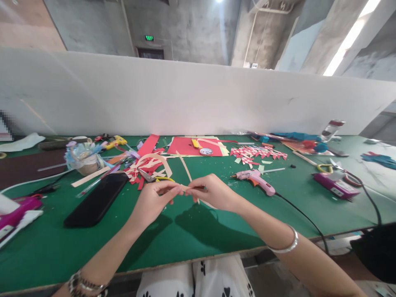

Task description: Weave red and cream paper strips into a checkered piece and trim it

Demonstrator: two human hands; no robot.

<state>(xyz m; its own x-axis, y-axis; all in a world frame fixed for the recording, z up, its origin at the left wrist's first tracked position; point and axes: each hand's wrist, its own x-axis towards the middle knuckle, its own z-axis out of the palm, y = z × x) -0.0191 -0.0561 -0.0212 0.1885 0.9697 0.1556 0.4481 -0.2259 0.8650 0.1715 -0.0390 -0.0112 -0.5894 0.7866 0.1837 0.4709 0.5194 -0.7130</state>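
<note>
In the middle of the head view, my left hand [157,200] and my right hand [214,190] meet above the green table. Both are closed in a pinch on a pale paper strip [185,166], which rises from between the fingers and points away from me. Its lower part is partly hidden by my hands. Just beyond my left hand lie scissors [148,176] with yellow handles, close to a heap of red and cream paper strips [145,163]. To the right of my right hand rests a pink glue gun [256,180].
Red paper sheets [185,146] lie at the back, beside woven red-and-white paper pieces [262,152]. A black phone [97,200] is at the left. At the right are a magenta box [335,185] and a cord [301,214]. A white partition [198,99] borders the table.
</note>
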